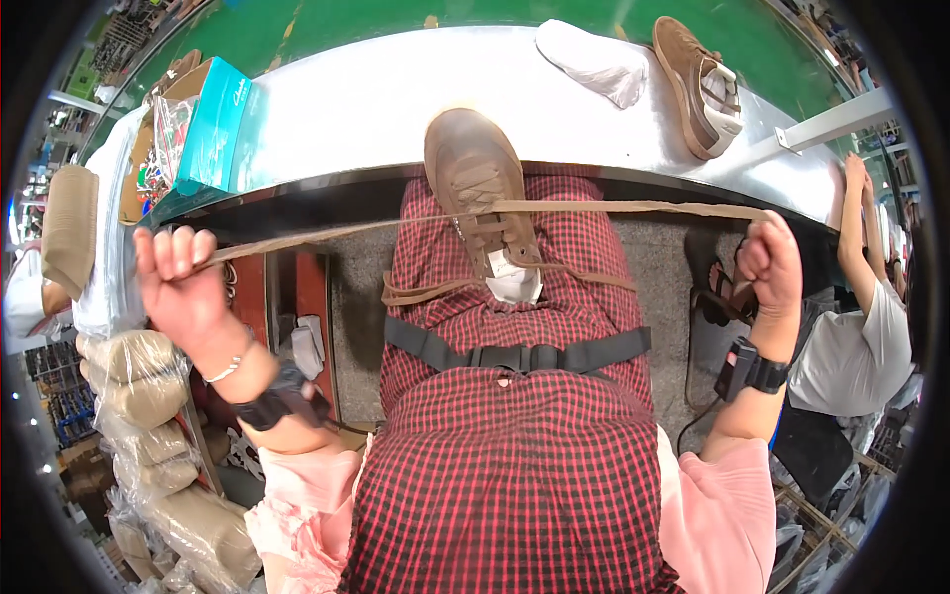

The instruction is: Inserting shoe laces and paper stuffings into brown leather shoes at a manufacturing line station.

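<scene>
Both ends of a lace [633, 207] are gripped in the head view: left hand [188, 282] in a fist at frame left, right hand [774, 262] closed on it at frame right. Lace drawn nearly straight across the shoe [475, 163], frame centre, toe toward the top, over the lap [594, 238] and counter [346, 89] edge. Crossings near the toe look done; rows toward the ankle seem left. Brown strands lie loose lower centre, no bow visible. Second shoe [698, 94], counter upper right: lacing state, can't tell.
</scene>
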`<control>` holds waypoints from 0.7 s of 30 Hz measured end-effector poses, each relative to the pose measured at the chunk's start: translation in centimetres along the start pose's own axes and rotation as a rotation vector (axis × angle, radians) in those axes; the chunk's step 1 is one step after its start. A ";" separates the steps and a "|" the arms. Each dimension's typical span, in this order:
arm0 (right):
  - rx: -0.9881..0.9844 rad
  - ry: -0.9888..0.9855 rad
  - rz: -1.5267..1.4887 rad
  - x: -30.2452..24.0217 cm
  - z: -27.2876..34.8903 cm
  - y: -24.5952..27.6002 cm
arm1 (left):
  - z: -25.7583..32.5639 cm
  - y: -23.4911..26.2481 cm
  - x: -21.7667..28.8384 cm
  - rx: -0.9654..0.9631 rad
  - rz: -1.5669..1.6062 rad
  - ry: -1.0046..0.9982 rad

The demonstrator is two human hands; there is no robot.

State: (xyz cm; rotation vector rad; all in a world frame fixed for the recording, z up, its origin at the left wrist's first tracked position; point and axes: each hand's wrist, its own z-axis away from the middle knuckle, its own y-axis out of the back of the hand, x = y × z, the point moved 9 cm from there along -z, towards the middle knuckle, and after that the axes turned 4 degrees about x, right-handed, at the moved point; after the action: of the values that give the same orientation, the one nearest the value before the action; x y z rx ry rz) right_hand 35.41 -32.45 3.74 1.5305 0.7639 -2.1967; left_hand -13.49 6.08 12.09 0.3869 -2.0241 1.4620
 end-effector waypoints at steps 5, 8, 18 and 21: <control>-0.207 0.055 -0.289 -1.0 -0.6 2.8 | -0.4 15.9 1.5 0.495 -0.443 0.174; -0.100 0.055 -0.148 -0.5 -0.1 -0.7 | 3.4 17.7 -4.7 0.389 -1.610 0.534; -0.575 0.339 0.185 -7.7 9.4 -23.1 | 7.1 -16.5 -16.3 -0.809 -0.850 0.083; -0.852 0.800 0.273 -9.7 11.5 -28.3 | 9.2 -21.1 -15.9 -0.883 -0.538 0.307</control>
State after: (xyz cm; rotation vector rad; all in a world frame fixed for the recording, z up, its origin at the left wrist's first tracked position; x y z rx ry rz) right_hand 14.21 -17.27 22.31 1.8089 1.3696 -0.7880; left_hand 7.76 -11.62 16.19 0.2650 -1.8873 0.2246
